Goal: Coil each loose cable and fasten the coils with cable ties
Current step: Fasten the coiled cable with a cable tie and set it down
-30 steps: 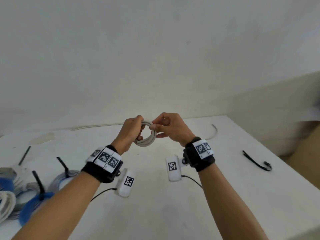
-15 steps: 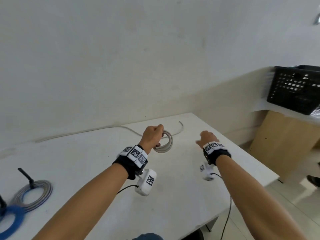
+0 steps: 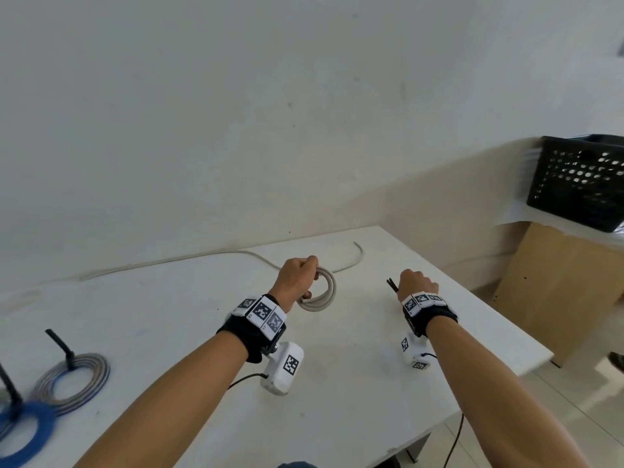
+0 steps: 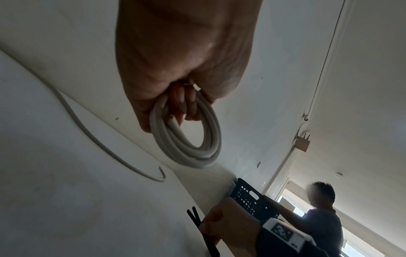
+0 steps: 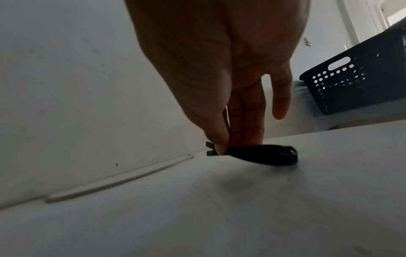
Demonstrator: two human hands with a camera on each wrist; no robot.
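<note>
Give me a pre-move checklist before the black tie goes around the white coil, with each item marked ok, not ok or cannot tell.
1. White coil gripped by the left hand, loops bunched together: ok.
2. Black cable tie pinched by the right hand: ok.
3. Tie lifted clear of the table: not ok, its looped end looks to rest on the surface.
4. Tie opened out to wrap: not ok, it is folded double.
5. Whole cable coiled: not ok, a loose white cable runs along the table's back edge.
6. Loose end and coil are one cable: cannot tell.
</note>
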